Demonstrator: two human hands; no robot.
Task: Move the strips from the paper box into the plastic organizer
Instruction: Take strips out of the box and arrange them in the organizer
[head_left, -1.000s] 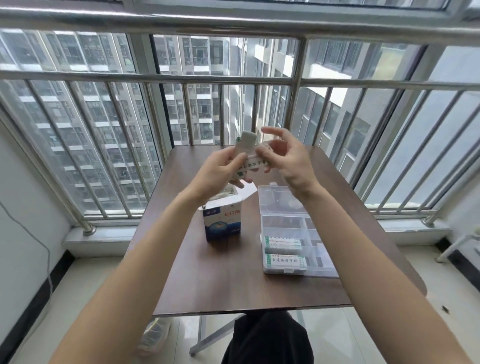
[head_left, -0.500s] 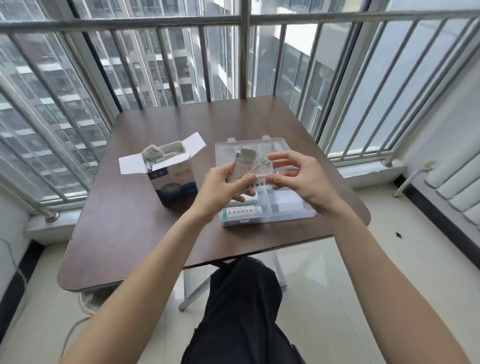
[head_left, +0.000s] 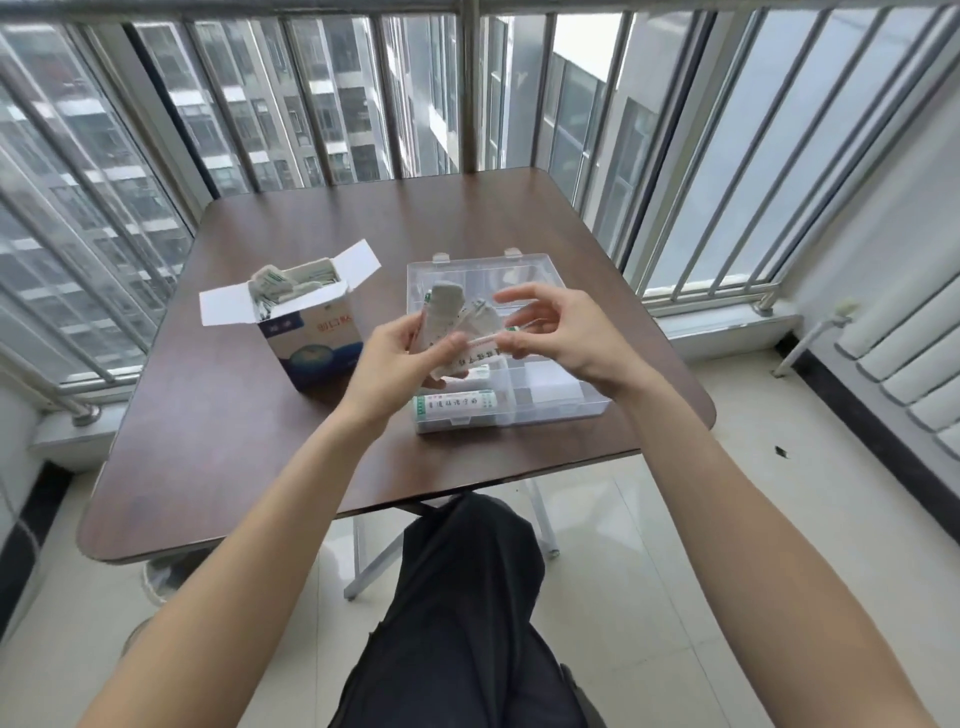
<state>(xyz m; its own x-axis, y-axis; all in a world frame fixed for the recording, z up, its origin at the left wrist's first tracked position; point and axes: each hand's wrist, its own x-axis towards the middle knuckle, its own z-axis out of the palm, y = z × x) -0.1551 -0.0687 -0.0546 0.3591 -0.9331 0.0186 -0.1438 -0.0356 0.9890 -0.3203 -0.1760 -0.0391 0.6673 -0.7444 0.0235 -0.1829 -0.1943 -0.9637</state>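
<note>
Strips (head_left: 445, 317), head view, centre of frame: we hold a small bundle of paper-wrapped strips above the near-left part of the plastic organizer (head_left: 550, 402). Our left hand (head_left: 400, 358) is curled round the bundle's lower half, thumb across the front. Our right hand (head_left: 558, 332) pinches the end of one strip drawn sideways off the bundle, its other fingers arched and spread.

Further stock: more strips (head_left: 291, 283) stand crammed in the paper box (head_left: 317, 348), flaps open, left of centre on the brown table (head_left: 234, 441).

Organizer: clear, lid laid flat open behind it, divided into compartments. A green-and-white labelled packet (head_left: 453, 408) lies in the near-left compartment; a second seems to sit behind it, mostly hidden by our left hand. Whether any loose strips lie inside, we cannot tell.

Handling, as we judge it: very light, thin and limp; wrappers smooth, so a loose stack would likely fan out or slip. Not fragile, though easily creased. Best taken across the flat faces near mid-length, thumb against fingers, with light pressure. Single strips are best pinched at one end, as our right hand does now.

Surroundings: metal window bars across the top of frame, radiator at the right edge, tiled floor below.
</note>
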